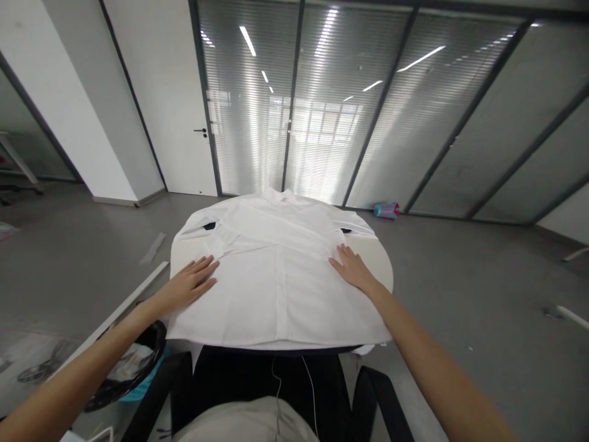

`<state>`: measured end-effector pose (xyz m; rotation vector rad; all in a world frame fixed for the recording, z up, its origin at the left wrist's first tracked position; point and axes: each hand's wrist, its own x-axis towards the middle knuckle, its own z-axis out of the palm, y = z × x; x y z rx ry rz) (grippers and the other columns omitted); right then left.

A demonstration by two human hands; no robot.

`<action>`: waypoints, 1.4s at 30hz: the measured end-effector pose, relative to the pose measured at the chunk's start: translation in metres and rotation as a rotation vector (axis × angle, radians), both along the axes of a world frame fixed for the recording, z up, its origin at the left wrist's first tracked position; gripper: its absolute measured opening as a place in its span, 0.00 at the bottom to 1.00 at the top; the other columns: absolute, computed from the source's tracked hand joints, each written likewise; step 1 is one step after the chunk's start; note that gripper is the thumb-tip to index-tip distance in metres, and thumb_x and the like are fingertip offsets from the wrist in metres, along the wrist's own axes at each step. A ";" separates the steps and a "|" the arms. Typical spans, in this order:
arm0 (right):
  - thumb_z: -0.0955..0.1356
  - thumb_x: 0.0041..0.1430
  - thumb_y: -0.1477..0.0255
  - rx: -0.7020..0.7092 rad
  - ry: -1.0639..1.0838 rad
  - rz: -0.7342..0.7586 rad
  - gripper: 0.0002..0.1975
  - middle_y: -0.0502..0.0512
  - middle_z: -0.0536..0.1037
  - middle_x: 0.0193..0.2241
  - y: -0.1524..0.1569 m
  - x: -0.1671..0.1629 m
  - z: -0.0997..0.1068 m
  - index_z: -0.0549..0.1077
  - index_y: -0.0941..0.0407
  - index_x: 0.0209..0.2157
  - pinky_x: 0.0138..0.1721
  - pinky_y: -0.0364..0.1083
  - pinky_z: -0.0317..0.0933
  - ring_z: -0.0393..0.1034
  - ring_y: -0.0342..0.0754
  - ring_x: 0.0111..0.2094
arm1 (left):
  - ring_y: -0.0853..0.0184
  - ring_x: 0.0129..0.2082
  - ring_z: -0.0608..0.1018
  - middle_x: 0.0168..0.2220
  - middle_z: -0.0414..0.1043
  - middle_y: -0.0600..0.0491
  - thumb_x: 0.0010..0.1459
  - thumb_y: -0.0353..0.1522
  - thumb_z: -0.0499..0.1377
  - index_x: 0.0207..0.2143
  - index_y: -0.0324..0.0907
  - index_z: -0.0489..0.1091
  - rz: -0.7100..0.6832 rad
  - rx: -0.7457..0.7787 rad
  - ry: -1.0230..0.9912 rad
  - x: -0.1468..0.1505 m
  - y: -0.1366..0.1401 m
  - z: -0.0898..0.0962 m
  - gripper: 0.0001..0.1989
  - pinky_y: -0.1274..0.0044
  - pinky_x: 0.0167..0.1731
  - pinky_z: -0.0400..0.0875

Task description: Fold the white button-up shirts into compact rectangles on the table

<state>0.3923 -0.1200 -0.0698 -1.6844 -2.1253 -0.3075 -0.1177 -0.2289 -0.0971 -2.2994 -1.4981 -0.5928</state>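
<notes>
At the near edge, light-coloured clothing [248,423] covers the person's lap, between two black armrests [159,396]. Two thin pale cords [278,387] run over the lap toward the table [381,263]. To the left, at floor level, stands a blue bin [146,382] with a black liner [159,336]; pale contents are visible inside.

The white shirt [280,285] lies spread on the rounded tabletop, hem toward the person and collar [280,196] at the far end. A central strip runs up the body from the hem. Folded fabric crosses the upper portion from side to side.

The left hand [194,281] rests palm down at the shirt's left side, open, fingers slightly spread, gripping nothing. The right hand [353,268] rests palm down at the right side, open, thumb apart from the fingers, likewise gripping nothing.

Beyond the table, a blue-and-red container [386,210] lies on the grey floor [460,276] near the glass partition [257,123]. A white door [161,92] with a dark handle [200,130] adjoins the partition at left.
</notes>
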 end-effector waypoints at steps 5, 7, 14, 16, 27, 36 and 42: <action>0.53 0.70 0.54 0.023 -0.032 0.011 0.35 0.66 0.50 0.70 -0.023 0.014 -0.017 0.54 0.63 0.69 0.67 0.61 0.43 0.42 0.57 0.71 | 0.52 0.69 0.56 0.69 0.51 0.44 0.68 0.48 0.46 0.69 0.43 0.57 -0.011 -0.005 0.006 -0.009 -0.033 -0.013 0.32 0.56 0.66 0.51; 0.54 0.70 0.56 0.008 -0.061 0.002 0.35 0.68 0.51 0.70 -0.030 0.016 -0.016 0.55 0.65 0.69 0.67 0.59 0.45 0.45 0.58 0.70 | 0.51 0.67 0.61 0.67 0.56 0.43 0.67 0.48 0.49 0.67 0.43 0.61 -0.048 -0.008 0.000 -0.012 -0.035 -0.010 0.31 0.57 0.65 0.55; 0.53 0.71 0.54 0.145 -0.050 -0.121 0.32 0.70 0.79 0.46 -0.036 -0.006 0.029 0.80 0.61 0.43 0.54 0.56 0.62 0.72 0.62 0.52 | 0.51 0.69 0.56 0.68 0.56 0.48 0.64 0.49 0.54 0.63 0.48 0.67 -0.174 0.062 0.001 0.014 -0.001 0.042 0.29 0.58 0.66 0.55; 0.54 0.71 0.55 0.183 0.014 -0.162 0.30 0.68 0.80 0.43 -0.027 -0.020 0.047 0.80 0.59 0.40 0.51 0.55 0.63 0.74 0.60 0.49 | 0.53 0.69 0.57 0.69 0.55 0.48 0.64 0.51 0.53 0.63 0.47 0.66 -0.205 0.005 0.006 0.029 0.017 0.064 0.30 0.60 0.66 0.55; 0.67 0.62 0.69 -0.146 0.854 0.246 0.15 0.63 0.79 0.49 0.091 -0.095 0.107 0.77 0.58 0.48 0.46 0.50 0.70 0.78 0.53 0.44 | 0.50 0.47 0.80 0.51 0.76 0.37 0.45 0.44 0.71 0.42 0.37 0.78 -0.260 -0.355 -1.130 0.111 0.186 0.151 0.26 0.70 0.35 0.78; 0.64 0.68 0.60 -0.316 1.527 0.513 0.17 0.65 0.73 0.56 0.184 -0.142 0.161 0.72 0.57 0.50 0.28 0.42 0.71 0.79 0.45 0.30 | 0.60 0.34 0.83 0.51 0.73 0.40 0.51 0.38 0.70 0.47 0.38 0.74 -0.328 -0.308 -1.422 0.135 0.313 0.202 0.23 0.75 0.27 0.77; 0.67 0.64 0.71 -0.168 1.630 0.419 0.11 0.59 0.76 0.46 0.247 -0.171 0.182 0.72 0.58 0.47 0.23 0.39 0.68 0.76 0.40 0.24 | 0.65 0.29 0.81 0.39 0.77 0.44 0.52 0.36 0.70 0.52 0.36 0.71 -0.307 -0.229 -1.514 0.143 0.367 0.197 0.26 0.79 0.25 0.74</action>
